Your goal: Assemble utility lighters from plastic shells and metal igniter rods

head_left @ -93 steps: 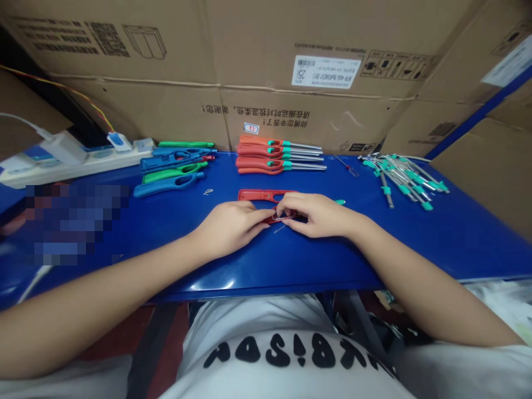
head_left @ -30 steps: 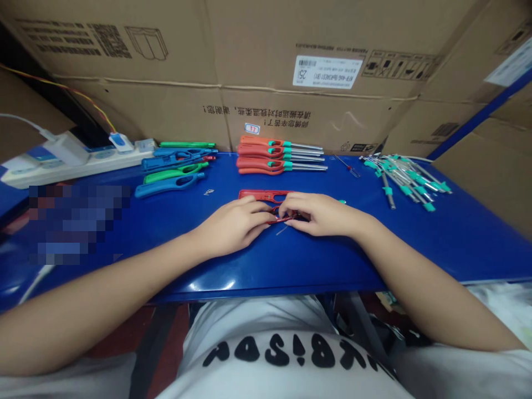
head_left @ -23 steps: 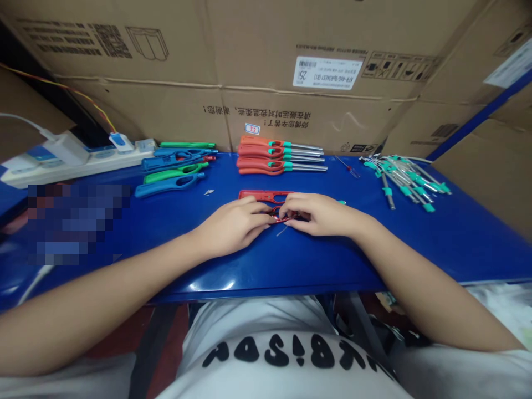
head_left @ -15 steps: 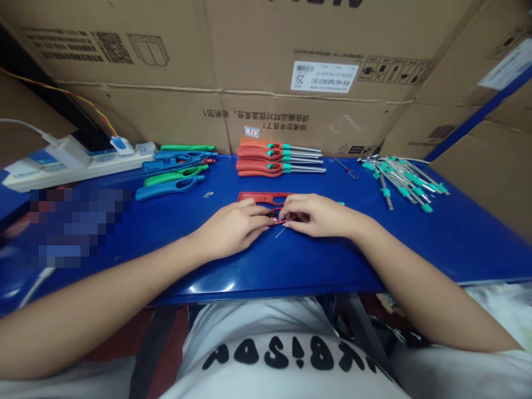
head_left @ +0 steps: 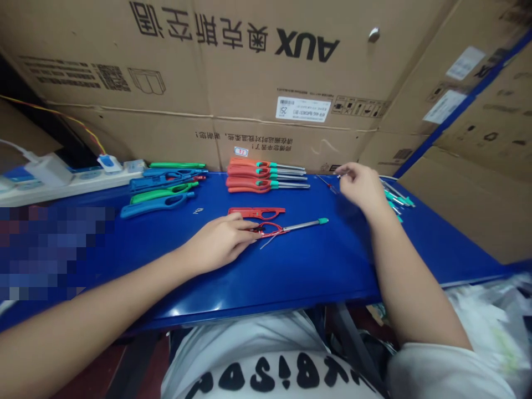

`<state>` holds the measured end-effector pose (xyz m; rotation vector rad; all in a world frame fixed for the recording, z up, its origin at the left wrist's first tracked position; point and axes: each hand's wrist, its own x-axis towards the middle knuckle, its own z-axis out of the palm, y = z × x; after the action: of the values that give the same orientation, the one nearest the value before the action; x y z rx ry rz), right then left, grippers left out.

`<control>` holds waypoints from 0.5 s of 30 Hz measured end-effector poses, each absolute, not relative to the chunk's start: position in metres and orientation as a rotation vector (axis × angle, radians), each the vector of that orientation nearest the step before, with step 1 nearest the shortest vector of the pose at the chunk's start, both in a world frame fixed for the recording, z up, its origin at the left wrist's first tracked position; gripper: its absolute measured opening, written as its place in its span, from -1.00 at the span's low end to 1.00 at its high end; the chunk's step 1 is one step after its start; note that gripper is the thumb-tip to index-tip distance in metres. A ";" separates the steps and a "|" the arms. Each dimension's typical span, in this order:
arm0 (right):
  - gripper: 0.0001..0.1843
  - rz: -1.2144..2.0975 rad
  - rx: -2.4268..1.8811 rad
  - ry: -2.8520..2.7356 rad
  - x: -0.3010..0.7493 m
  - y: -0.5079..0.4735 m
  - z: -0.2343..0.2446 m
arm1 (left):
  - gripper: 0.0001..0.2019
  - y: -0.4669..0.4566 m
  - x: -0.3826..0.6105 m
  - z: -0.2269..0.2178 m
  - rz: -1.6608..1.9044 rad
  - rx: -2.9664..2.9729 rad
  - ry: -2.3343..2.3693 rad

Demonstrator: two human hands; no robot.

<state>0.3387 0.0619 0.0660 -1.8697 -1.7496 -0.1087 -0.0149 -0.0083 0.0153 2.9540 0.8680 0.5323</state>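
Observation:
My left hand is closed on the handle end of an opened red gas lighter. A metal tube with a green tip extends to the right from the lighter, and a thin wire hangs below it. Just behind lies a separate red shell half. My right hand is raised at the back right, fingers pinched near a tiny pale piece too small to name. Beside it lies a thin tool with a red and clear handle, perhaps a small screwdriver.
Orange lighters with metal tubes are stacked at the back. Blue and green shells lie at left, near a white power strip. Small metal bits rest nearby. Metal tubes with green parts are partly behind my right hand. Cardboard walls the back.
My right hand has left the red lighter and moved right and back toward the tubes. My left hand stays on the lighter, whose tube now shows. The camera view has shifted.

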 end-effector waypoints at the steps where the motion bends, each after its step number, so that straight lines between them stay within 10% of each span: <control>1: -0.65 -0.134 -1.970 -1.656 0.348 0.067 0.065 | -0.68 -0.008 -0.015 0.015 0.524 2.964 0.855; 15: -0.77 -0.190 -2.492 -1.407 0.395 0.097 0.023 | -0.63 -0.001 -0.024 0.022 0.537 2.947 0.783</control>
<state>0.3946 0.0974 0.0233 -2.4925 -1.4073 -0.1900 -0.0237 -0.0010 0.0216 2.9467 0.7834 0.5372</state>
